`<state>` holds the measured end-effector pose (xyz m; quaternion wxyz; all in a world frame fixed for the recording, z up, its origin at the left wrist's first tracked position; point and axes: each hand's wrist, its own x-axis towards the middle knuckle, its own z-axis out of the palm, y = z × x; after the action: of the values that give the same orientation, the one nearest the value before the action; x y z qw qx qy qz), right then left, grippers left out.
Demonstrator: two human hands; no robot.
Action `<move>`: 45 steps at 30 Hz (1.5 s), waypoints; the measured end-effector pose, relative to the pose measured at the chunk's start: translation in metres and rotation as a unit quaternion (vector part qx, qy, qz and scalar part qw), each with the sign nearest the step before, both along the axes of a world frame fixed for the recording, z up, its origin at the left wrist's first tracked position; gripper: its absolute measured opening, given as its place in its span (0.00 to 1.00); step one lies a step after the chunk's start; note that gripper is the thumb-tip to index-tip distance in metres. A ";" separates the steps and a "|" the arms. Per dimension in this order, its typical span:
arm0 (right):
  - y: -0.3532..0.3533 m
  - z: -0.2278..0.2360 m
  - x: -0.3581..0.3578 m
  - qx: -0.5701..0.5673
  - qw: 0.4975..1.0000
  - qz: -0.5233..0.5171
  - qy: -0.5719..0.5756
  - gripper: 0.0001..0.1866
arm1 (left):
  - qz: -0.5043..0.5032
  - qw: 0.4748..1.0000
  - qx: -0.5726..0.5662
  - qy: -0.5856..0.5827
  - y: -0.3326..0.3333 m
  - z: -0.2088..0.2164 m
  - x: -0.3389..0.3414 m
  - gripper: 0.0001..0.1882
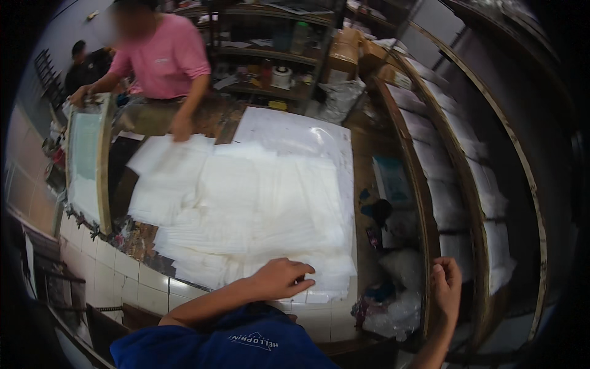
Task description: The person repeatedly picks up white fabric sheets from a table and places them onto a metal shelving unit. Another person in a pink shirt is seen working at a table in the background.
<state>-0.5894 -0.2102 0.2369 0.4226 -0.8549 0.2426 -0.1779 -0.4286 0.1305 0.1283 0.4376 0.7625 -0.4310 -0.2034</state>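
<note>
Loosely bent, with thumb and fingers apart, my left hand is over the near edge of a wide spread of thin white sheets. Nothing shows in its grip. The sheets lie overlapping in fanned stacks on the table. Farther right, my right hand is raised beside the wooden rail of a rack. Its fingers curl loosely and I see nothing held in them. Across the table, a person in a pink top has one hand at the far left sheets and the other hand on a framed screen.
A pale smooth board lies under the sheets at the back. White packs fill the long wooden rack on the right. Clear plastic bags are below the table's right side. Cardboard boxes and loaded shelves stand behind.
</note>
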 end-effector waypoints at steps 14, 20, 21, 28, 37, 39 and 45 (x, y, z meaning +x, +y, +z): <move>0.091 -0.337 -0.132 0.437 0.850 -0.285 0.067 0.07 | 0.297 0.914 0.080 -0.265 0.007 -0.015 0.221 0.13; 0.104 -0.325 -0.164 0.389 0.837 -0.365 0.120 0.07 | 0.290 0.871 0.274 -0.286 -0.064 -0.086 0.322 0.14; 0.107 -0.318 -0.169 0.377 0.838 -0.373 0.130 0.07 | 0.293 0.861 0.321 -0.264 -0.071 -0.102 0.338 0.13; 0.137 -0.294 -0.191 0.365 0.842 -0.395 0.045 0.07 | 0.232 0.823 0.403 -0.327 -0.077 -0.157 0.389 0.10; 0.063 -0.194 -0.076 0.090 0.962 -0.225 -0.126 0.12 | 0.079 0.908 0.043 -0.409 -0.143 -0.068 0.269 0.07; 0.066 -0.130 -0.024 0.116 0.981 -0.137 -0.079 0.17 | -0.016 0.948 -0.011 -0.316 -0.155 -0.022 0.200 0.06; 0.088 -0.044 0.015 0.010 0.984 -0.043 -0.174 0.19 | -0.182 0.933 -0.099 -0.295 -0.177 0.029 0.039 0.07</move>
<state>-0.5743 -0.1226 0.1927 0.4587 -0.7955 0.2036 -0.3396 -0.3891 -0.0468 0.1574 0.3195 0.6495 -0.6899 -0.0013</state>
